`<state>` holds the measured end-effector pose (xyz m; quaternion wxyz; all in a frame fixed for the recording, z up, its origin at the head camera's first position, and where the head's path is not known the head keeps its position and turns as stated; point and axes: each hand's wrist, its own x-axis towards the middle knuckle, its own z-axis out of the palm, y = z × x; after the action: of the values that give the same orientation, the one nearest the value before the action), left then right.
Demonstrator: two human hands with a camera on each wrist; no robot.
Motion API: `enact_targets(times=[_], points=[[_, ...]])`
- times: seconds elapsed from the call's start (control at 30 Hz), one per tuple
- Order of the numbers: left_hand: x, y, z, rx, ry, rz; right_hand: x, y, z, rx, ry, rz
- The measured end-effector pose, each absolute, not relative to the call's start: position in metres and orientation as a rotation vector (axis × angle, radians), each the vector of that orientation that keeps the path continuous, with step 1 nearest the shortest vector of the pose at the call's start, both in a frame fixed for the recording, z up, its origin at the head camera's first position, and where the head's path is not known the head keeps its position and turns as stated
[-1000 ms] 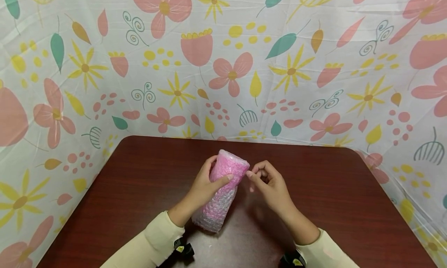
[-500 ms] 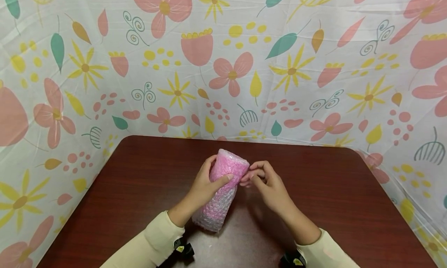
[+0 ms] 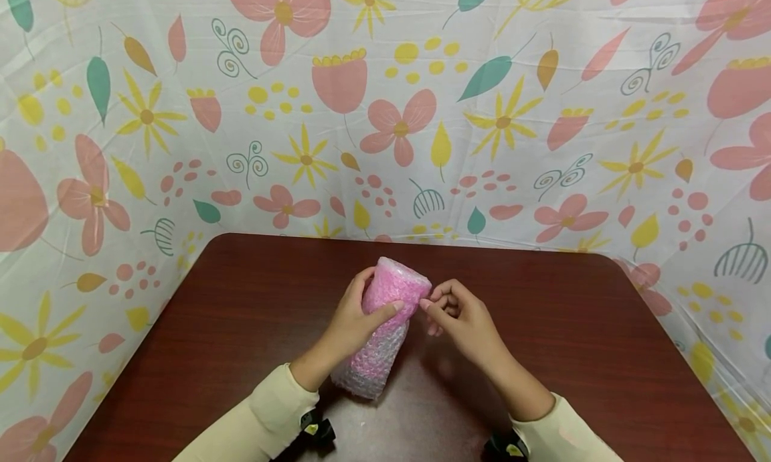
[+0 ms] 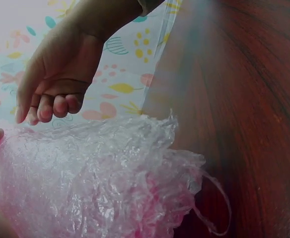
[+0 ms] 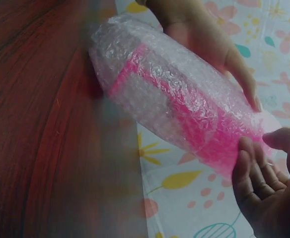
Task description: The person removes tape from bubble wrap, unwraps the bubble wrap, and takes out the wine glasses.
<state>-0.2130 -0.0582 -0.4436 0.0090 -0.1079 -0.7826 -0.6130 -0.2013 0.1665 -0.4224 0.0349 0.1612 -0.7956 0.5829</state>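
A roll-shaped bundle in bubble wrap (image 3: 382,335), pink at its upper part and paler below, stands tilted over the table. My left hand (image 3: 355,321) grips it from the left, thumb across the front and fingers behind. At the upper right edge, my right hand (image 3: 466,315) has its fingers curled and pinches at the wrap with thumb and fingertips. The right wrist view shows that thumb (image 5: 284,139) against the pink end of the bundle (image 5: 199,124). A thin loose strand (image 4: 219,198) of wrap hangs from the bundle's end in the left wrist view. What the wrap contains is hidden.
A dark red-brown table (image 3: 259,288) with rounded far corners lies under both hands. Behind it and at both sides hangs a white cloth (image 3: 397,60) with flowers and leaves.
My right hand's fingers reach onto the bundle's edge half a second ago, then draw back and curl, with the thumb now at the edge. The left hand and bundle stay nearly still.
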Motion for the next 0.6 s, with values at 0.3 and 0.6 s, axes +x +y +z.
enact_targets(times=[0.3,0.6], points=[[-0.2104,-0.0559,-0.4425,-0.315,-2.488,-1.82,-0.1986,0.1665,-0.4227,0.522,-2.405,1.715],[-0.2096,-0.0551,-0.4432,-0.327,-2.479,-1.779,-0.1978,0.1631,-0.4225,0.65,-2.341,1.875]])
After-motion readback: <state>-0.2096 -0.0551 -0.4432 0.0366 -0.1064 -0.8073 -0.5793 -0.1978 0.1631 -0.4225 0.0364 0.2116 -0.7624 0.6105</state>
